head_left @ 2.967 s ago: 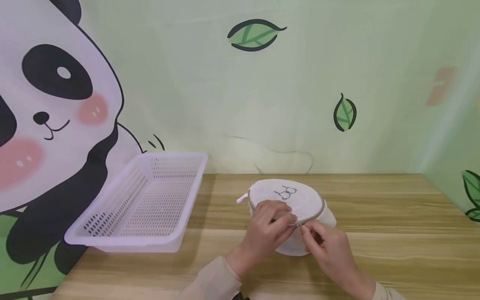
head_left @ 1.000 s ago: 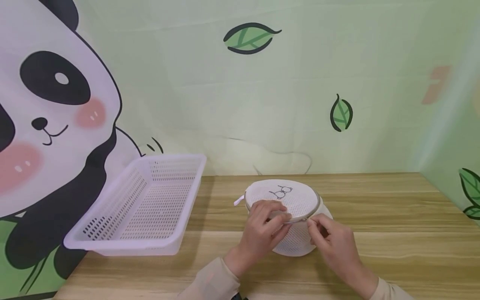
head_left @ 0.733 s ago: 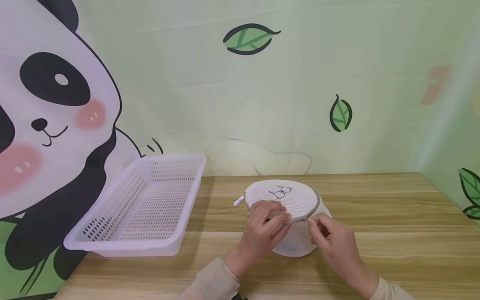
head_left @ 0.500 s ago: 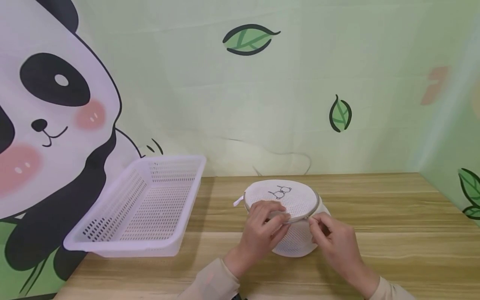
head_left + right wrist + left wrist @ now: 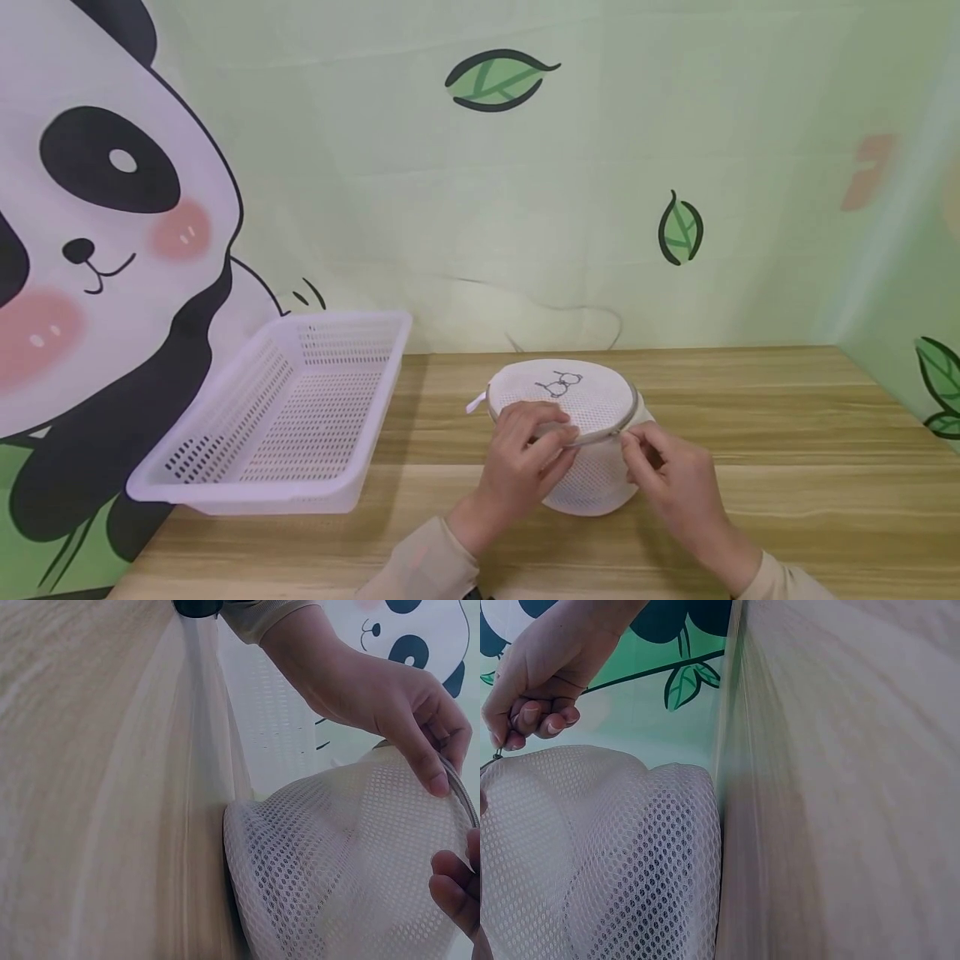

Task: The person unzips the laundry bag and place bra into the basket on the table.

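Observation:
A white mesh laundry bag [image 5: 588,483] stands upright on the table, its round top printed with a line drawing of a bra-like or glasses-like shape. A grey zipper [image 5: 600,438] runs round the top edge. My left hand [image 5: 528,454] grips the front of that edge, fingers over the top and thumb at the rim in the right wrist view. At the front right, my right hand [image 5: 678,483] pinches the small zipper pull [image 5: 498,753] between thumb and forefinger. A white loop [image 5: 476,403] sticks out at the bag's left. The bag's contents are hidden.
Left of the bag, a white slotted plastic basket [image 5: 240,497] holds nothing visible. Wood-grain table [image 5: 810,467] runs to a green wall cloth [image 5: 360,167] printed with a panda and leaves.
Over three seconds my right hand has moved rightward along the top edge with the zipper pull. My left hand keeps its hold at the front; recently the movement is slight.

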Motion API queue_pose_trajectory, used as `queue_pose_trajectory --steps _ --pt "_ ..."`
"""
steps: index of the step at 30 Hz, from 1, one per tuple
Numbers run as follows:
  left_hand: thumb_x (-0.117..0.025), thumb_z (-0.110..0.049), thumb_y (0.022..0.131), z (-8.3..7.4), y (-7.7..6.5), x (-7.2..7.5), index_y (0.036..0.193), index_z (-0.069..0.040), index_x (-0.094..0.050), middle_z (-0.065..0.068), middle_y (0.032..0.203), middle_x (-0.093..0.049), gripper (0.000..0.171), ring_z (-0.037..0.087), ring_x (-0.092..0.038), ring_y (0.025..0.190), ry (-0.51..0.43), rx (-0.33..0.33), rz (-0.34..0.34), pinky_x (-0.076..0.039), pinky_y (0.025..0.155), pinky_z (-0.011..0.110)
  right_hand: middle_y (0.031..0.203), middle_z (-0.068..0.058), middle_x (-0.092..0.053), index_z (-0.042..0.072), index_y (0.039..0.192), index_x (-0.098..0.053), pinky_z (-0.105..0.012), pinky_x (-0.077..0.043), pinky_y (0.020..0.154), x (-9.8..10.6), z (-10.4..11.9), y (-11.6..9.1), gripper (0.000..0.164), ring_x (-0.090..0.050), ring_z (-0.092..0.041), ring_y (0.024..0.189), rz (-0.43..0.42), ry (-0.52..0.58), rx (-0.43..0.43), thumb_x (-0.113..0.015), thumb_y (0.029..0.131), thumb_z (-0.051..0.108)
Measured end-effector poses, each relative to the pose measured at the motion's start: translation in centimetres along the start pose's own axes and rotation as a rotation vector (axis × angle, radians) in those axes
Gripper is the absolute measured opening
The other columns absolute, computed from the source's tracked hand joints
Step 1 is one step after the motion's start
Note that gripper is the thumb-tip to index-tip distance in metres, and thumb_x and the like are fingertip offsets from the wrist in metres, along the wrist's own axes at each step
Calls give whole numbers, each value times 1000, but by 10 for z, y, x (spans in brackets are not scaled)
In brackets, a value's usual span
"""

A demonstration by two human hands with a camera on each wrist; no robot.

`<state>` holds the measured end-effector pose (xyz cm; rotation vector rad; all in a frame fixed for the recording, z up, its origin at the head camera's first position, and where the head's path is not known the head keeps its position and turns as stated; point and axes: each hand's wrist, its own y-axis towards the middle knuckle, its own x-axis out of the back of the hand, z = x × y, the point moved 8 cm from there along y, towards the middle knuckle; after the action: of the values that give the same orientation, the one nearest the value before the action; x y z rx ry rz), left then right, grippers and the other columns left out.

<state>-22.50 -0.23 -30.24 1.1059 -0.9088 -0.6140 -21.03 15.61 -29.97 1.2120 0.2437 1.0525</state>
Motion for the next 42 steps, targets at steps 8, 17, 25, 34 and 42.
queue_pose_trajectory --steps 8,17,25,34,42 --pt "-73 -14 81 0 0 1 87 -10 -69 4 97 -65 8 18 -64 93 -4 0 -16 -50 90 32 52 12 -53 8 72 -62 -9 -38 44 1 -2 1 19 -44 13 51 1 -6 -17 -65 76 -10" --pt "-72 -15 82 0 0 2 87 -10 -69 4 96 -65 7 18 -64 93 0 -9 -29 -50 89 33 52 13 -53 10 73 -62 -9 -39 44 2 -5 2 19 -45 13 51 -4 -14 -31 -66 76 -8" --pt "-70 -15 84 -1 1 3 87 -11 -69 4 96 -64 5 19 -63 94 5 -22 -49 -50 89 33 52 13 -54 8 74 -64 -9 -39 44 3 -6 3 16 -45 13 50 -5 -38 -13 -65 77 -8" --pt "-73 -13 80 1 1 3 88 -10 -68 4 97 -64 10 19 -63 95 -5 -7 -32 -49 90 33 52 13 -54 7 75 -64 -9 -39 44 3 -10 4 14 -45 13 51 13 -54 -52 -65 79 -6" --pt "-74 -13 79 4 -1 3 90 -11 -68 4 98 -64 13 19 -62 96 -6 2 -34 -48 89 35 52 12 -54 6 74 -63 -9 -39 44 4 -13 5 14 -45 13 51 17 -50 -74 -64 80 -7"
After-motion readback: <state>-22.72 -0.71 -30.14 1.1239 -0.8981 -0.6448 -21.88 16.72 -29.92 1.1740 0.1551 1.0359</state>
